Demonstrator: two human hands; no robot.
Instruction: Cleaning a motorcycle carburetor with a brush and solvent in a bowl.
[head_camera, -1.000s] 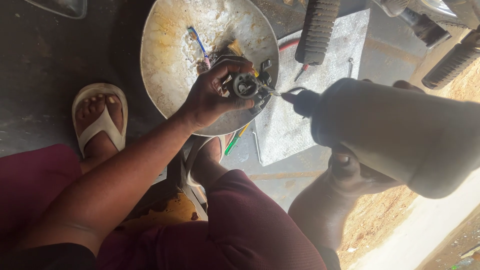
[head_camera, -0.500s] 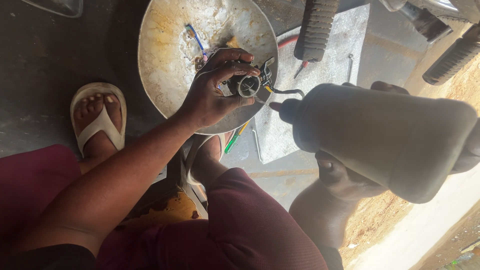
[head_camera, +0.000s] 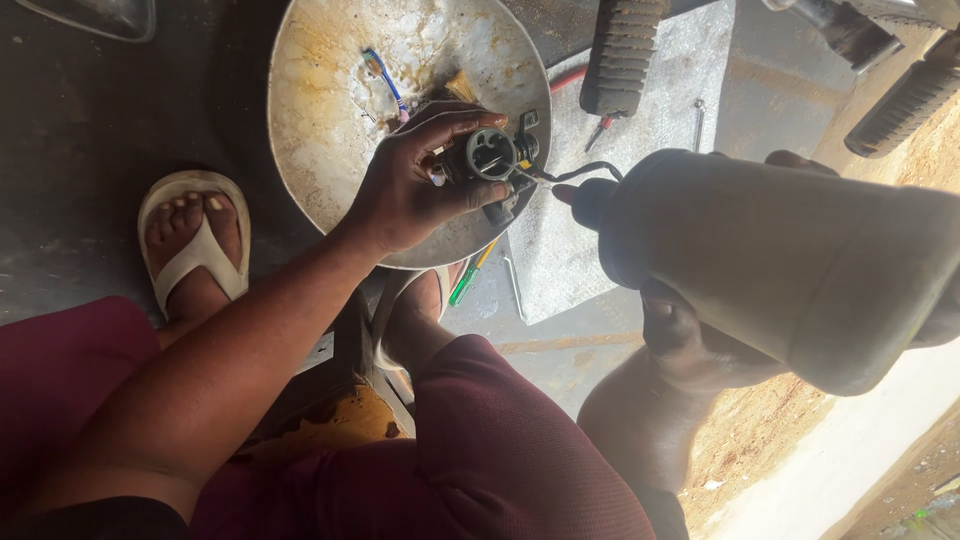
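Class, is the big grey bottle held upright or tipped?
Tipped: the bottle lies nearly sideways in the right hand, nozzle toward the small part held by the left hand.

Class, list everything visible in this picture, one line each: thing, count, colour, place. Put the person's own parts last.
Metal basin: one, stained silver, on the ground at top centre.
Toothbrush: one, blue, inside the basin.
Small engine part: one, dark grey, over the basin's edge.
Squeeze bottle: one, dull grey, at right, nozzle toward the part.
Footpegs: two, black ribbed, along the top.
Sandal: one, white, at left.
Left hand: grip around the part.
Right hand: under the bottle.
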